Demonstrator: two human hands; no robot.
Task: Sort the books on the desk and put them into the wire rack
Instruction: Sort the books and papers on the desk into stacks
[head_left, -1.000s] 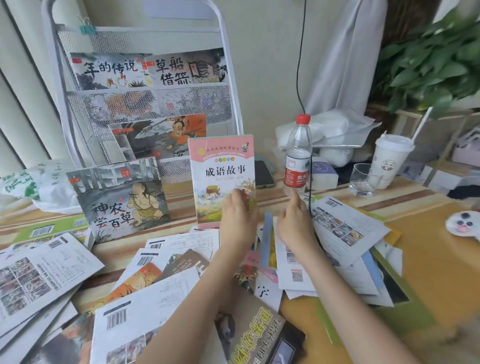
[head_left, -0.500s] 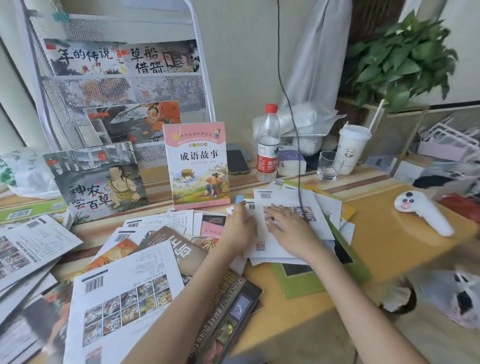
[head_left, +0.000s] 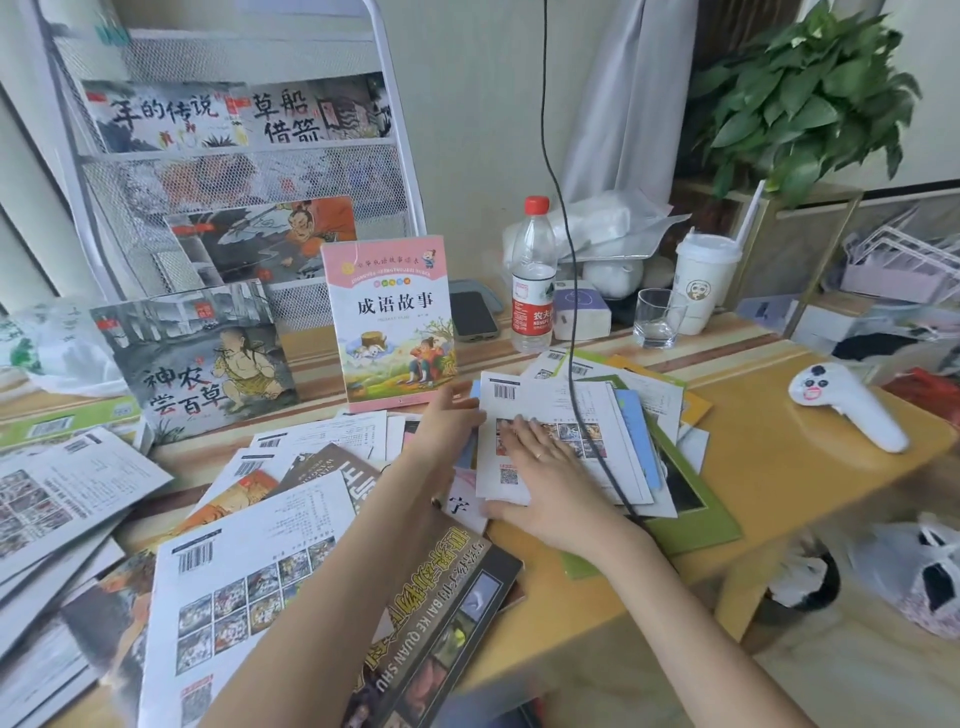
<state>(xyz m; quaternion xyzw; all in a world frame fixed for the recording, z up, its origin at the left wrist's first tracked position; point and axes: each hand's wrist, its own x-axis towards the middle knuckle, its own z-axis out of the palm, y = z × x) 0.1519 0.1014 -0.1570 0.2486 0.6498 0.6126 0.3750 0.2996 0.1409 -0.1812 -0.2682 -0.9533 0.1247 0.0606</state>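
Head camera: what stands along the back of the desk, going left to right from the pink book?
pink book → phone → water bottle → tissue box → glass → paper cup
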